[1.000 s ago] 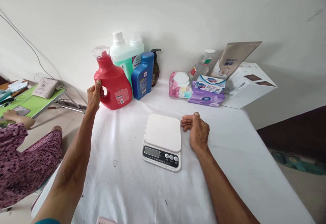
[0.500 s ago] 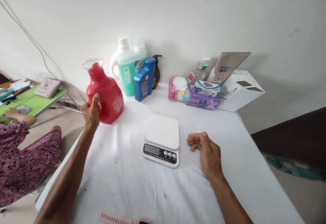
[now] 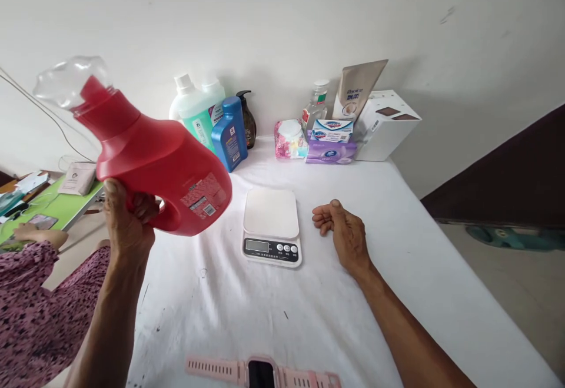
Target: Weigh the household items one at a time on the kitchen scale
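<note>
My left hand [image 3: 130, 217] is wrapped round the handle of a red laundry detergent jug [image 3: 163, 158]. The jug is tilted to the left, up off the table, with a clear plastic cap over its red spout. A white digital kitchen scale [image 3: 271, 211] lies on the white cloth, its platform bare and its display blank. Just right of the scale, my right hand [image 3: 346, 232] rests side-on at the cloth, thumb up, fingers loosely curved and holding nothing.
Along the wall stand a green liquid jug [image 3: 198, 117], a blue bottle [image 3: 230, 135], a dark pump bottle [image 3: 248, 120], wipes [image 3: 290, 141], a purple tissue pack [image 3: 331, 152], a beige tube [image 3: 357, 90] and a white box [image 3: 386, 132]. A pink-strapped smartwatch [image 3: 261, 371] lies in front. Another person [image 3: 39, 294] sits left.
My left hand has lifted the red jug off the table and tipped it leftward, bringing it nearer. My right hand stays beside the scale. The view has shifted, showing more of the watch.
</note>
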The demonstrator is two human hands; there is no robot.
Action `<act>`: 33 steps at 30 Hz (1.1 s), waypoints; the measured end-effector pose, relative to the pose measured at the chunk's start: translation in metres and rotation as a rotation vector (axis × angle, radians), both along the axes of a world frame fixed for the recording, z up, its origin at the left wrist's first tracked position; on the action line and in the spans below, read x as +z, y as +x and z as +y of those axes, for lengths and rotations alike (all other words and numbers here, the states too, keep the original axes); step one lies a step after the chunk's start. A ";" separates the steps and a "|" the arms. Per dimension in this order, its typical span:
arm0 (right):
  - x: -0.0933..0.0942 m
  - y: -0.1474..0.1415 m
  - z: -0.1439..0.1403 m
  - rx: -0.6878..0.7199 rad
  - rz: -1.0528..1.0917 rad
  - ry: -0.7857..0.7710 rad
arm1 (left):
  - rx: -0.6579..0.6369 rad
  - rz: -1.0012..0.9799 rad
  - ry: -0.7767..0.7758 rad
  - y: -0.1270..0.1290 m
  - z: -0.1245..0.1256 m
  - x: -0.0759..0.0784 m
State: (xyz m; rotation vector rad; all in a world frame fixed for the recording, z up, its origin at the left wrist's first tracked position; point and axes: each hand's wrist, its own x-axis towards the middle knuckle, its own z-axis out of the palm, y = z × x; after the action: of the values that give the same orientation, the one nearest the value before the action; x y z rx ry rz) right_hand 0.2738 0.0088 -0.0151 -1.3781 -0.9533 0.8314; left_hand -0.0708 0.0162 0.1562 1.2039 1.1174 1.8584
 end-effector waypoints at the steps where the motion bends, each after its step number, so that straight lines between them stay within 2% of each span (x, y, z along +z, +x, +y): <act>1: 0.000 0.000 0.000 -0.001 0.000 -0.001 | -0.034 -0.015 -0.017 0.010 0.003 0.001; 3: 0.000 0.001 0.000 0.002 0.002 -0.002 | -0.098 -0.019 -0.054 0.030 0.010 -0.002; 8: 0.001 0.003 0.001 0.015 0.030 -0.010 | -0.207 0.042 -0.094 0.075 0.030 -0.022; 14: 0.004 0.004 0.003 0.023 0.083 -0.009 | -0.283 0.081 -0.128 0.105 0.047 -0.034; 23: 0.004 0.005 0.004 0.031 0.074 -0.017 | -0.295 0.111 -0.173 0.111 0.064 -0.053; 33: -0.005 0.004 0.005 0.018 0.042 -0.006 | -0.396 0.116 -0.120 0.104 0.059 -0.065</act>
State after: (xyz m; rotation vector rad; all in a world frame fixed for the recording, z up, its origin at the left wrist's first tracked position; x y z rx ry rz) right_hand 0.2783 0.0133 -0.0197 -1.3536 -0.9326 0.8746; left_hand 0.0333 0.0756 0.0915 1.3626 0.9534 1.4205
